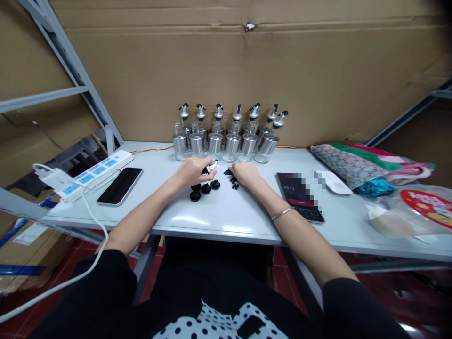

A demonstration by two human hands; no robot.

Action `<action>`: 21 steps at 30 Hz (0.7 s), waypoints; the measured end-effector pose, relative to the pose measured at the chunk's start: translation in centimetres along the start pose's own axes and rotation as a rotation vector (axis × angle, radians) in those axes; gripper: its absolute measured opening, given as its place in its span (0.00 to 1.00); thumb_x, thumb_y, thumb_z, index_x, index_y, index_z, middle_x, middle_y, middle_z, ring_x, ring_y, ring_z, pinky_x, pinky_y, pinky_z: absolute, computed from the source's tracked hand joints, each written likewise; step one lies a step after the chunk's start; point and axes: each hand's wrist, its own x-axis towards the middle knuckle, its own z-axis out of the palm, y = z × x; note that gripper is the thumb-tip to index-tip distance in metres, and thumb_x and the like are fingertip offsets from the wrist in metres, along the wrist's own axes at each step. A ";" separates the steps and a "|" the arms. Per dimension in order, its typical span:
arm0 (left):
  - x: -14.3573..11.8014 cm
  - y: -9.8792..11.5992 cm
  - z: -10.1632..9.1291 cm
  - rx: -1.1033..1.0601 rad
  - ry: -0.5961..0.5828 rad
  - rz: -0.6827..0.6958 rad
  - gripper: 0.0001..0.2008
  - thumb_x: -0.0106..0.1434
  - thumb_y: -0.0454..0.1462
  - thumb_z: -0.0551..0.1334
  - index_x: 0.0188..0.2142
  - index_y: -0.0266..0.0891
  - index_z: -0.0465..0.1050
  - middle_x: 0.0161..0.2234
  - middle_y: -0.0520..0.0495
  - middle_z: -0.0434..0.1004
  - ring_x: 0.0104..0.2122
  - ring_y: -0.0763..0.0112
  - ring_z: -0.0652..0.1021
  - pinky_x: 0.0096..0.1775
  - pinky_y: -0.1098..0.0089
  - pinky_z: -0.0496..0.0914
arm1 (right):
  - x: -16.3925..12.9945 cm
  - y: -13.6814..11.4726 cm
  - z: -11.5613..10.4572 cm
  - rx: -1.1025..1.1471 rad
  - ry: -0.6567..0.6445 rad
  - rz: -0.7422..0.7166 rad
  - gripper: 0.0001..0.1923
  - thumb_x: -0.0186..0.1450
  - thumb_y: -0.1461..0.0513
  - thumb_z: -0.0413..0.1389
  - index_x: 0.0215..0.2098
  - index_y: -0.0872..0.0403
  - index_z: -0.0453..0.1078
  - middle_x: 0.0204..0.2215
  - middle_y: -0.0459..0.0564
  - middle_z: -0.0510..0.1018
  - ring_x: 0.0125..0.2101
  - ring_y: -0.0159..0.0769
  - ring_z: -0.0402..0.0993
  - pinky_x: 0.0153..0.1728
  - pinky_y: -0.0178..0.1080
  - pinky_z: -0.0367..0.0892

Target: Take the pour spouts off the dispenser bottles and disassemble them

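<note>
Left hand is gripping a small spout part; right hand is covering black pieces, its grip unclear; bottles are standing behind, black stoppers lying in front.

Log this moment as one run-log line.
left hand: holds small silver-black pourer spout | right hand: rests on small black parts | three black stoppers by left hand | bottles behind

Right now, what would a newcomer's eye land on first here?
Probably the row of glass bottles with steel bands and pourer tops, lined up at the table's back edge against the cardboard wall. Just in front, the left hand has a grip on a small silver pourer piece, with black stoppers below it on the table. The right hand rests over small black parts.
</note>
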 end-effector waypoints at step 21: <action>0.0 0.0 0.0 0.006 -0.017 -0.028 0.08 0.60 0.40 0.55 0.31 0.38 0.67 0.20 0.53 0.70 0.20 0.74 0.70 0.25 0.74 0.58 | -0.2 1.9 -1.8 0.317 -0.100 0.022 0.06 0.61 0.65 0.58 0.34 0.59 0.77 0.20 0.47 0.76 0.25 0.32 0.71 0.31 0.31 0.62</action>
